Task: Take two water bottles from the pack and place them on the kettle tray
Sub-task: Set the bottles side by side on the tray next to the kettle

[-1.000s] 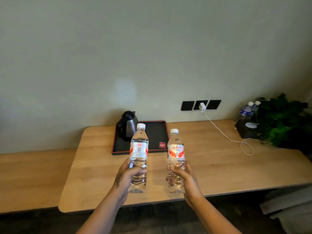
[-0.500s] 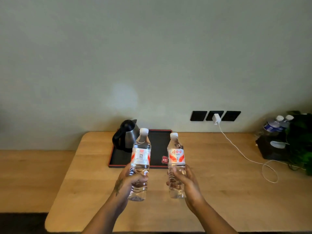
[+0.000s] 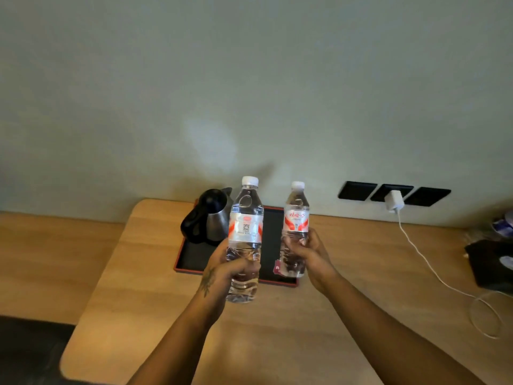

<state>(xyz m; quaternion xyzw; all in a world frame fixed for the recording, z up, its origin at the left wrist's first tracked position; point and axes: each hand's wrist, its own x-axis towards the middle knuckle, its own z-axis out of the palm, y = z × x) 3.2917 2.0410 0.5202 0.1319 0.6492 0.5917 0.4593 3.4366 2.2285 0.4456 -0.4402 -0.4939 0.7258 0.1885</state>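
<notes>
Wooden desk (image 3: 155,273) against a plain wall. Left hand (image 3: 230,270) is wrapped tight around the lower body of the left bottle (image 3: 245,232). Right hand (image 3: 308,251) likewise clasps the right bottle (image 3: 296,218). Both bottles are upright, held above the front of the tray (image 3: 194,259); kettle (image 3: 206,218) stands at its rear left.

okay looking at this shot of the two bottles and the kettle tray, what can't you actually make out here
Head view only:
- Tray floor: its middle is hidden behind the left bottle, right bottle and both hands.
- Small red item on the tray: mostly covered by the right bottle.
- Label print: too small to read.
- Dark objects at far right: cut off by the frame edge.
- Bottle pack: out of frame.
</notes>
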